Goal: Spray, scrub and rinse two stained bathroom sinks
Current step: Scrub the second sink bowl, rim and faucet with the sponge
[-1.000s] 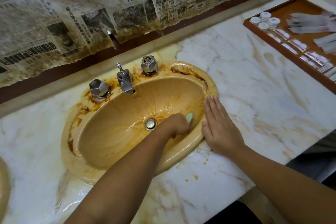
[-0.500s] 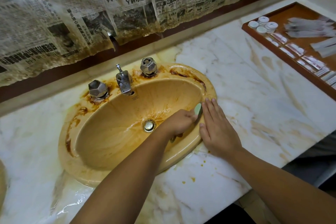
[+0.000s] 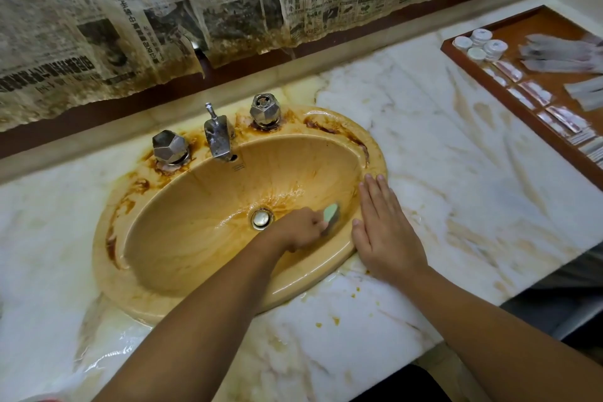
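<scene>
I have left hand (image 3: 301, 228) gripping the sponge (image 3: 331, 212) in the sink (image 3: 182, 232) beside the drain (image 3: 261, 218); right hand (image 3: 385, 232) flat, fingers straight, on the wet-looking rim (image 3: 378, 158); it could slip.

Old, stained newspaper (image 3: 228, 10) hangs all along the wall in front of me, above a dark brown strip (image 3: 98, 117). My desk (image 3: 456, 206) is white stone with yellow-brown marks, and it is wet and shiny close to me. At the far right sits a brown wooden tray (image 3: 538, 26) with little white tubs (image 3: 483, 44) and packets (image 3: 535, 93).
</scene>
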Tool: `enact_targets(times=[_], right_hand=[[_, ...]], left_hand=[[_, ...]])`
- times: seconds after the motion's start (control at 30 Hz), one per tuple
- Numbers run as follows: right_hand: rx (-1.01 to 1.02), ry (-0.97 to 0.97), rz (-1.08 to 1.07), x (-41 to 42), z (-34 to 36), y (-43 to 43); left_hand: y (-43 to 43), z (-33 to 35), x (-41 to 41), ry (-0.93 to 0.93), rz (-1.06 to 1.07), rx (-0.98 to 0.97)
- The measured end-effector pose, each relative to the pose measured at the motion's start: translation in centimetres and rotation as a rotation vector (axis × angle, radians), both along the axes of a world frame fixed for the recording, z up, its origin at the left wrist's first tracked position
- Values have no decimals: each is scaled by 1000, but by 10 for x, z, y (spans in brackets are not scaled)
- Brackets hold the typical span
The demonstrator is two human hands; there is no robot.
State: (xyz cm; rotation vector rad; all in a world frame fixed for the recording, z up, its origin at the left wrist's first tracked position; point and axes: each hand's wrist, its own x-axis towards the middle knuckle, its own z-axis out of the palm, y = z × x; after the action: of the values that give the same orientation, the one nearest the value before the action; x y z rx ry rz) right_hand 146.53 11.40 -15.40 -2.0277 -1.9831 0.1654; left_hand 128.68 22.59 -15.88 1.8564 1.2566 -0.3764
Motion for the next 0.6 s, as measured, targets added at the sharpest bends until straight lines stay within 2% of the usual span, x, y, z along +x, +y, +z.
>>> enact_targets(times=[0.07,0.1,0.17,0.23,0.3,0.33,0.4,0.47,0.53,0.6], right_hand=[[1,2,1,0,1,0],[1,5,5,0,2,0],[0,4,12,1,2,-1],[-2,-10,19,2,-1,0],[-5,-29,27,3,-3,2],[-8,-44,36,3,-4,2],[-20,-63,52,2,-4,3],[-27,-50,78,4,-3,2],[-34,-47,126,10,-1,3],[-42,-83,205,22,0,6]], left_hand=[[1,-10,-10,273,-51,119],[2,-11,-6,312,-16,140],[2,-2,17,159,93,115],[2,7,36,-108,203,44],[-3,7,32,-198,170,9],[-5,0,21,-123,103,14],[-5,-16,-11,142,58,79],[-1,-27,-35,345,184,170],[5,-26,-37,407,261,200],[4,-21,-19,362,224,222]])
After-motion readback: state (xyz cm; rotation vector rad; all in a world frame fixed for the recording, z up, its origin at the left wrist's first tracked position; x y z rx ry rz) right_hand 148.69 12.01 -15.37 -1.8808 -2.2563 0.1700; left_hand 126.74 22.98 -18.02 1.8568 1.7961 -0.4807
